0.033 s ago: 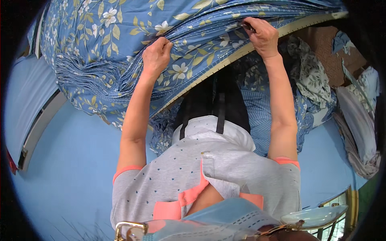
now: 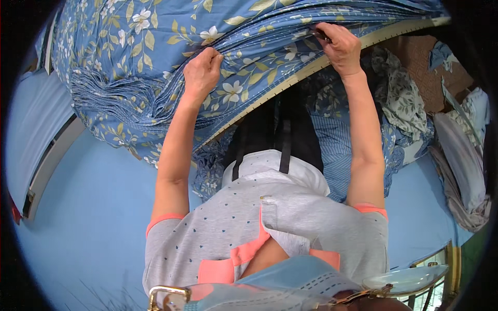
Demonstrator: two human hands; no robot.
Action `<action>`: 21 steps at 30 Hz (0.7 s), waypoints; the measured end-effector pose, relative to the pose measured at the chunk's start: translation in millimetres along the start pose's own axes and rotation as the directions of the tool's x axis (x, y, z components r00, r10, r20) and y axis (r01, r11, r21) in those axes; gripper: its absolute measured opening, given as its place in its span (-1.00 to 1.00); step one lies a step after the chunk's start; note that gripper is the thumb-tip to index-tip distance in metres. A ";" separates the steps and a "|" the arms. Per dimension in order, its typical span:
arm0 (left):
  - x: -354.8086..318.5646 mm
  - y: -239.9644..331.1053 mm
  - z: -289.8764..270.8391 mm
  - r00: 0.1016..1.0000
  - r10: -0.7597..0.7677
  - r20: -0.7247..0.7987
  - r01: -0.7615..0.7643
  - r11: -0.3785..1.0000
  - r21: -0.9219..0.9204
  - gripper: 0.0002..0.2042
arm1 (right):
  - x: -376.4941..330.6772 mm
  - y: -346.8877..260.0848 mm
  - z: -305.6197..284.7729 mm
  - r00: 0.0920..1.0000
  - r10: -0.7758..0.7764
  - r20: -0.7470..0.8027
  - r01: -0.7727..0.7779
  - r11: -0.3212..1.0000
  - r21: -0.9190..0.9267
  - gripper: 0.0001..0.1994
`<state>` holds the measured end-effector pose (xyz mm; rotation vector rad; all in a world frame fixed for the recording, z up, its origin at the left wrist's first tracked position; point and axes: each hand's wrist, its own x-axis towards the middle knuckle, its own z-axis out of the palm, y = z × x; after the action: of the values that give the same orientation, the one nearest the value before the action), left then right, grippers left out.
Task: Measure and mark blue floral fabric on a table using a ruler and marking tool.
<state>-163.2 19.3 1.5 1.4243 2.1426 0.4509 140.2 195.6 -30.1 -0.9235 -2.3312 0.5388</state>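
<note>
Blue floral fabric (image 2: 232,92) with white flowers and olive leaves spreads across the top of the head view, gathered into many layered folds. My left hand (image 2: 201,72) is closed, pinching the fabric near the middle of the folded edges. Farther right, my right hand (image 2: 340,49) is closed around a small dark tool (image 2: 322,35), mostly hidden by the fingers, so I cannot tell its kind. That hand rests at the folded layers, close to the table's edge. Along this near edge runs a pale strip with dark marks, like a measuring scale (image 2: 306,68).
Below the table edge at right lie heaps of cloth, among them a grey leaf-patterned piece (image 2: 402,93) and blue striped fabric (image 2: 332,155). Grey fabric (image 2: 461,160) hangs at the far right. A pale-edged table or board (image 2: 52,166) stands at left on the blue floor (image 2: 98,223).
My right hand has shifted very slightly to the right with the dark tool. My left hand and the fabric look the same.
</note>
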 end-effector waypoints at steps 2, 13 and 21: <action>-1.4 1.6 -0.9 1.000 0.004 -0.021 -0.004 1.000 0.000 -0.87 | 1.3 0.1 -0.6 0.999 -0.025 0.046 0.025 1.000 0.002 -0.71; -14.3 -2.6 4.1 0.993 0.058 -0.107 -0.055 0.998 0.029 -0.90 | 5.5 -5.9 -4.8 0.984 -0.025 0.175 0.023 1.000 0.014 -0.73; -15.0 -10.3 8.7 0.981 0.090 -0.170 -0.084 0.996 0.042 -0.88 | 9.3 0.6 -4.3 0.962 -0.064 0.265 0.085 0.994 -0.069 -0.81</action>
<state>-161.2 1.4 -7.5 1.5539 2.2383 0.5914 137.7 203.2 -23.9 -0.8384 -2.6310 0.5701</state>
